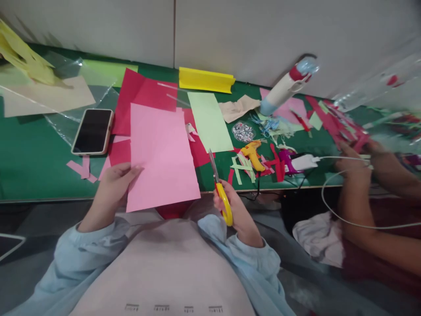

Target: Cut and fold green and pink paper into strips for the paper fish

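Holding one pink sheet [161,153] by its left edge, the left hand [115,182] lays the thumb on the upper face, with the other fingers largely hidden behind the paper. The right hand [234,204] grips one pair of scissors [221,191], its fingers closed about the yellow handles; whether the blades are slightly parted cannot be told. The pink sheet lies in front of the person's torso, over the near edge of the green surface [36,145], its long axis running from the body toward the wall and its far end leaning slightly left. The scissors, just right of the sheet and apart from it, point away from the body, tips inclined a little left, with their long axis roughly parallel to the sheet's right edge. Arranged beyond and beside are one phone [92,131], one pale green sheet [210,123], one folded yellow piece [206,81], one round heap of small beads [243,132], one yellow glue gun [253,155] and one bottle [284,90], tilted in this view. Red paper [158,94] lies partly beneath the pink sheet; overlap prevents a count of its pieces. Narrow paper strips [241,166] near the glue gun are too jumbled to number. At right, a co-worker's two hands [351,157] touch red paper pieces [353,134].
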`<state>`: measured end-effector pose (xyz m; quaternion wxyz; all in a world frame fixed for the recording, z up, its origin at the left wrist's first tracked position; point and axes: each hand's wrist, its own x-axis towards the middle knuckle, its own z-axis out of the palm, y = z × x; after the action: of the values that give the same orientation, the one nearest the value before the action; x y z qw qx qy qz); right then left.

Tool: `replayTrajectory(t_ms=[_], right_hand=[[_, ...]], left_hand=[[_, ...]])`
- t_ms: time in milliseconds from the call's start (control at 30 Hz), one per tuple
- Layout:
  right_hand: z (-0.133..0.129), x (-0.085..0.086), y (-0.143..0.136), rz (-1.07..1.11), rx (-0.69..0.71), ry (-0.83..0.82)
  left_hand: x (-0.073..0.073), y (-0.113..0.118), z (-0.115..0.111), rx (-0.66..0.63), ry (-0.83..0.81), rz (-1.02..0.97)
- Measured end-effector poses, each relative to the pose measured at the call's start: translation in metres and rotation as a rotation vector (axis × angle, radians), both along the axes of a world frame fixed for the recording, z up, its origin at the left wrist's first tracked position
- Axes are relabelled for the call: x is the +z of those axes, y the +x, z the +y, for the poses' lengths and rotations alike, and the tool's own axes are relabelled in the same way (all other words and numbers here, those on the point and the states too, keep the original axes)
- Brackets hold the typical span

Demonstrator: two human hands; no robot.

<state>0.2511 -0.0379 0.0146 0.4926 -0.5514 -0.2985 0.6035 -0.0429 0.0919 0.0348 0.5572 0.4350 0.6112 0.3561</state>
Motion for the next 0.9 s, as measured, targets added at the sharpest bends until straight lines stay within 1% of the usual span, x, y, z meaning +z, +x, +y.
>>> replayTrajectory(t_ms=[67,133,200,267,333,400,500,600,700,900], right_hand=[[-0.005,-0.007,-0.014,0.157,-0.006,0.005],[-0.009,-0.016,-0.027,0.247,-0.004,0.027],[-0.011,-0.025,-0.036,0.3,-0.002,0.057],[-0.012,-0.031,-0.043,0.325,-0.013,0.033],[-0.011,-0.034,-0.047,0.334,-0.034,-0.008],[-0.01,-0.033,-0.049,0.354,-0.046,-0.036],[-0.01,-0.029,-0.051,0.408,-0.028,-0.042],[-0.011,-0.024,-0.051,0.44,0.016,-0.049],[-0.011,-0.021,-0.052,0.457,0.05,-0.091],[-0.01,-0.019,-0.054,0.461,0.075,-0.11]], left_hand=[[0.006,-0.001,-0.006,0.067,-0.001,-0.049],[0.014,-0.001,-0.012,0.105,0.001,-0.055],[0.022,-0.001,-0.017,0.121,0.007,-0.048],[0.028,-0.002,-0.022,0.12,0.03,-0.026],[0.032,-0.003,-0.025,0.111,0.069,0.016],[0.034,-0.005,-0.027,0.121,0.113,0.057],[0.035,-0.007,-0.028,0.14,0.149,0.089],[0.035,-0.008,-0.028,0.142,0.153,0.102],[0.036,-0.009,-0.028,0.144,0.155,0.129],[0.035,-0.012,-0.03,0.141,0.167,0.173]])
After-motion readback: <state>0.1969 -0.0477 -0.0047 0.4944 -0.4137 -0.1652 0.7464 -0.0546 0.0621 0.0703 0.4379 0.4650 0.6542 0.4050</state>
